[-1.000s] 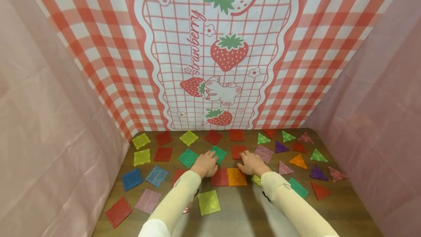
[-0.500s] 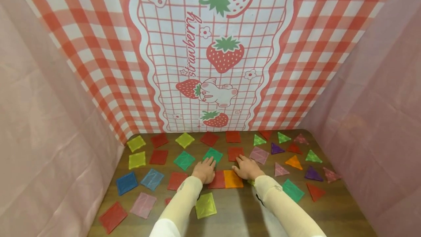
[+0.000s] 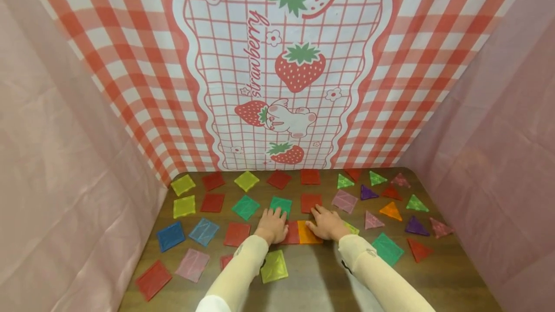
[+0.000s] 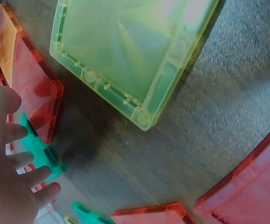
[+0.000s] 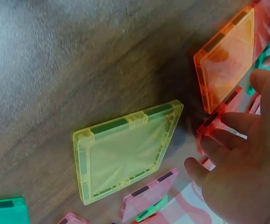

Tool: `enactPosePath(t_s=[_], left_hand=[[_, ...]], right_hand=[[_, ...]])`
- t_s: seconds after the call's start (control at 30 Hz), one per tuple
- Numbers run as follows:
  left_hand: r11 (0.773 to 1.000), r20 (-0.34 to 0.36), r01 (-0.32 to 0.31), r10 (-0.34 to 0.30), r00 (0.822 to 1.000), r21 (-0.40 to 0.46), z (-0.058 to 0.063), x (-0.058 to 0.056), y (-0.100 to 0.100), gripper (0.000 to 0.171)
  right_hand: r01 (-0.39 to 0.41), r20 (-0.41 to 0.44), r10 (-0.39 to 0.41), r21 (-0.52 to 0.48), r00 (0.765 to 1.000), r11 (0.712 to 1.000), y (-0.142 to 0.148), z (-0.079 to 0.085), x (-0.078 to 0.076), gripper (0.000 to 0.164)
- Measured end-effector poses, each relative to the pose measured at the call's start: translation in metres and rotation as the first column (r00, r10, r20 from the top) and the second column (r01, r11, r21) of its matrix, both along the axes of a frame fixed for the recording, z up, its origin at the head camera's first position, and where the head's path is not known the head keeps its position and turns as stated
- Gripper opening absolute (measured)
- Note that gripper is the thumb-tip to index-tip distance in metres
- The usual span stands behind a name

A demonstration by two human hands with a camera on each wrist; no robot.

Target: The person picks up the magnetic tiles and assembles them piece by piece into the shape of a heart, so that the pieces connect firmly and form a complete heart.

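Two square translucent tiles, one red (image 3: 292, 235) and one orange (image 3: 307, 234), lie edge to edge at mid-table. My left hand (image 3: 272, 227) overlaps the red one, its spread fingers reaching the near edge of a green square tile (image 3: 281, 203). In the left wrist view those fingers lie along the green tile (image 4: 44, 151). My right hand (image 3: 328, 224) is over the orange tile's right side. Its extended fingertips are at the near edge of another red square tile (image 3: 310, 202), which also shows beside the fingers in the right wrist view (image 5: 219, 119). A yellow tile (image 5: 130, 149) lies beneath the right wrist.
Several square tiles, such as the blue one (image 3: 170, 236) and a pink one (image 3: 192, 265), spread over the left side. Triangular tiles, including a purple one (image 3: 417, 226), fill the right. A yellow square (image 3: 274, 266) lies near me. A strawberry-print cloth (image 3: 299, 66) hangs behind the table.
The green tile by my left hand has turned from a diamond slant to nearly square-on and come slightly nearer. My left fingers have stayed at it; the right hand has barely moved.
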State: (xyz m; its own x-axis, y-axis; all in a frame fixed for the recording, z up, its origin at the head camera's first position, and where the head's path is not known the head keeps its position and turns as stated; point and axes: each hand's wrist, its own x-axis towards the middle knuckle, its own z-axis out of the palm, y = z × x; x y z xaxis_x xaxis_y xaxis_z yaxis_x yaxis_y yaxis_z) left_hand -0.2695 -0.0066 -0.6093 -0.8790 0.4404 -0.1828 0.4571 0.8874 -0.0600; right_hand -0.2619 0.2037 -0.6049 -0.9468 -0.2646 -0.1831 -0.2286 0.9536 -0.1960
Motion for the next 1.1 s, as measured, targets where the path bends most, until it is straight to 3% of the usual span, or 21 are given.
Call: enactPosePath(t_s=[0.23,0.53,0.73,1.1], left_hand=[[1.0,-0.001,-0.014,0.014,1.0,0.015,0.001,0.006,0.002,0.051],[1.0,0.004,-0.002,0.002,1.0,0.024,0.008,0.013,0.005,0.051],[0.997,0.054,-0.039,0.035,0.998,0.068,0.006,0.017,0.007,0.053],[0.99,0.101,-0.045,0.032,0.994,0.13,0.004,0.022,0.013,0.052]], right_hand=[[-0.023,-0.024,0.022,-0.015,0.999,1.0,-0.003,-0.005,0.006,0.063],[-0.042,-0.033,0.042,-0.023,0.999,0.999,-0.007,0.002,0.015,0.06],[-0.058,-0.041,0.057,-0.034,0.998,0.998,-0.013,0.003,0.02,0.06],[-0.078,-0.032,0.077,-0.043,0.997,0.996,-0.021,-0.001,0.029,0.064]])
